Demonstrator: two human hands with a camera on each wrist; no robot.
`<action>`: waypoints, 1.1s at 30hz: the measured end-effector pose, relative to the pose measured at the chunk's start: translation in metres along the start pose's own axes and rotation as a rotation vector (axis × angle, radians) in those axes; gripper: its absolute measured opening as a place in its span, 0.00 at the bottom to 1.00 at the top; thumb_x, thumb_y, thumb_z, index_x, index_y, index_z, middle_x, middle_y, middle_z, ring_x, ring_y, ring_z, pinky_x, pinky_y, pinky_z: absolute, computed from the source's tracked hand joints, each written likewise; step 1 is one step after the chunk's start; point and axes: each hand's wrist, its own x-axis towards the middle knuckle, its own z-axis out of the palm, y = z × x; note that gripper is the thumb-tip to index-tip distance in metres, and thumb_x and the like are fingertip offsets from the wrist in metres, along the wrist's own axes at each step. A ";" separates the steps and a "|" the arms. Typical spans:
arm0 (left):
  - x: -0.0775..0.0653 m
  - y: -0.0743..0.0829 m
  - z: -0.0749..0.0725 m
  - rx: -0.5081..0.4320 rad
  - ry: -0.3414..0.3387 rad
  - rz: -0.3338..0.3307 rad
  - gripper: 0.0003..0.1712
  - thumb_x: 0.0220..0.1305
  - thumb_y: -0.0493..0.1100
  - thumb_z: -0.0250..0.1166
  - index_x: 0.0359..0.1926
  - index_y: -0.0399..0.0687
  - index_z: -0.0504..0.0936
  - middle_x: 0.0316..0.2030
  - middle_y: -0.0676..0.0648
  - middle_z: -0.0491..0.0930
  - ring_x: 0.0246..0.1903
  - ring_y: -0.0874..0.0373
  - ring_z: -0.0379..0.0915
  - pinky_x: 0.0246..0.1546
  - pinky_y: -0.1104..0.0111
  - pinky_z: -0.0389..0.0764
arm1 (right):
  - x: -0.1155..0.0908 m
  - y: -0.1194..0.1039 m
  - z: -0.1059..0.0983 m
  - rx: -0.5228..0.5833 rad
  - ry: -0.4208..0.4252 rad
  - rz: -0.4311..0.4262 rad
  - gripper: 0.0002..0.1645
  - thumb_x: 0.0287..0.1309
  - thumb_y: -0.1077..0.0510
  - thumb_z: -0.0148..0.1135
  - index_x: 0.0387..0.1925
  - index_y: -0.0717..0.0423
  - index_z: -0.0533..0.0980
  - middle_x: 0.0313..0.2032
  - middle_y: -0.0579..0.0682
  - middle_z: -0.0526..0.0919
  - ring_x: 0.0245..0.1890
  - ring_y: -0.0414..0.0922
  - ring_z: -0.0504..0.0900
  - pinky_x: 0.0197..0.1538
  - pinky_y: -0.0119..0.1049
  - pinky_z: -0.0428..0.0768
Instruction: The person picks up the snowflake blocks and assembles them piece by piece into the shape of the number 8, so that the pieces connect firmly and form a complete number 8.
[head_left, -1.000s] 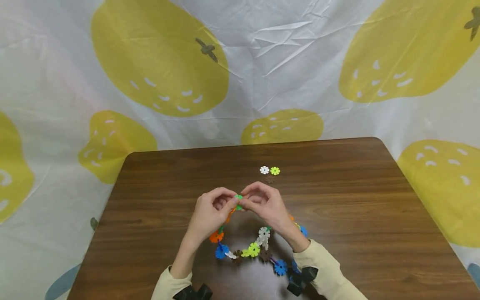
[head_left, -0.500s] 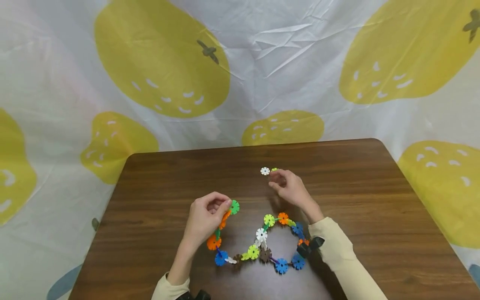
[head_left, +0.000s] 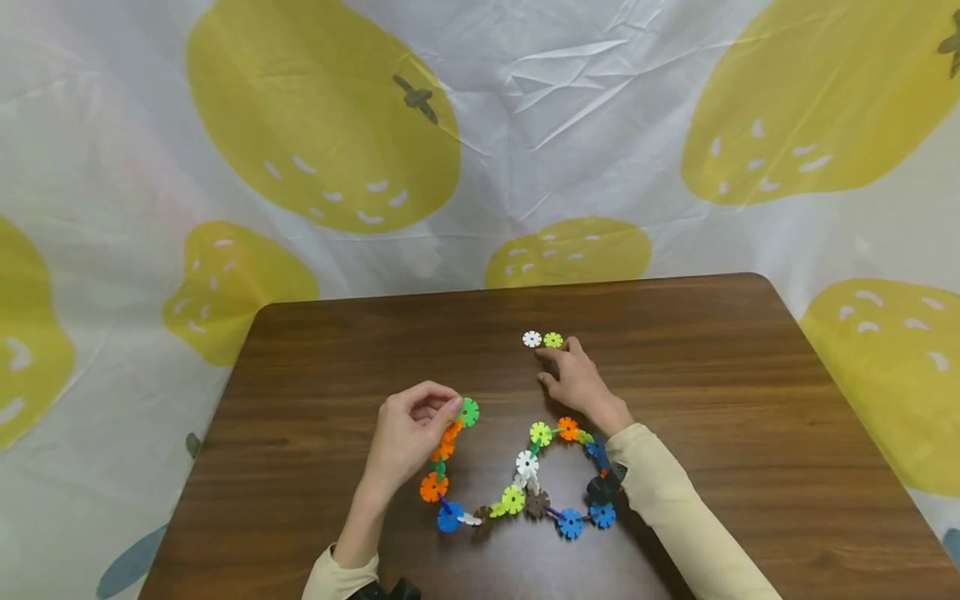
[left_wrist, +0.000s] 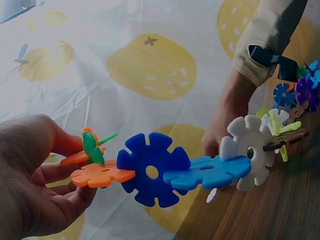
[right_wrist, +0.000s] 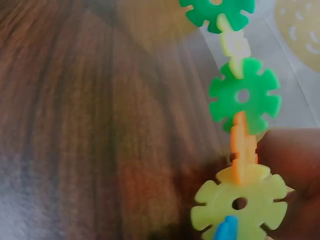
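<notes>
My left hand [head_left: 408, 429] pinches an orange disc near the end of a chain of notched interlocking discs [head_left: 450, 517]; a green disc [head_left: 468, 412] sticks out past the fingertips. The left wrist view shows this hand [left_wrist: 35, 175] on an orange disc [left_wrist: 102, 175], with a dark blue disc [left_wrist: 152, 170] slotted on beyond. My right hand [head_left: 581, 383] reaches over the table, index finger and thumb apart, just in front of a loose white disc [head_left: 532, 339] and a yellow-green disc [head_left: 552, 340]. No brown disc shows there; the fingers cover that spot.
The rest of the chain curves into a ring under the right forearm, with an orange disc [head_left: 567, 429] and a blue disc [head_left: 570, 523] in it. Everything lies on a brown wooden table [head_left: 337, 350]. A fruit-print curtain [head_left: 480, 150] hangs behind its far edge.
My right hand has let go of the green disc at the chain's end and moved away to the loose discs farther back. The left hand stays on the chain.
</notes>
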 end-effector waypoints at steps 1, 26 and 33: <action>0.000 0.000 0.000 -0.003 -0.001 0.001 0.04 0.64 0.38 0.71 0.37 0.41 0.87 0.28 0.43 0.85 0.21 0.63 0.76 0.24 0.76 0.79 | -0.001 0.000 0.001 0.001 0.014 -0.006 0.24 0.61 0.61 0.68 0.60 0.61 0.79 0.44 0.61 0.71 0.35 0.52 0.72 0.41 0.47 0.77; 0.003 -0.002 -0.007 -0.031 -0.031 0.007 0.07 0.64 0.39 0.71 0.37 0.38 0.87 0.30 0.40 0.85 0.23 0.64 0.77 0.25 0.76 0.80 | -0.003 -0.003 -0.005 0.076 -0.080 -0.031 0.14 0.51 0.64 0.76 0.41 0.60 0.83 0.33 0.53 0.86 0.36 0.49 0.82 0.45 0.47 0.84; 0.003 -0.003 -0.008 -0.041 -0.019 0.005 0.07 0.63 0.38 0.71 0.37 0.37 0.87 0.30 0.39 0.86 0.24 0.64 0.79 0.28 0.76 0.83 | -0.012 -0.008 -0.019 0.136 -0.116 -0.006 0.07 0.54 0.67 0.73 0.36 0.58 0.85 0.31 0.50 0.88 0.31 0.43 0.84 0.40 0.41 0.85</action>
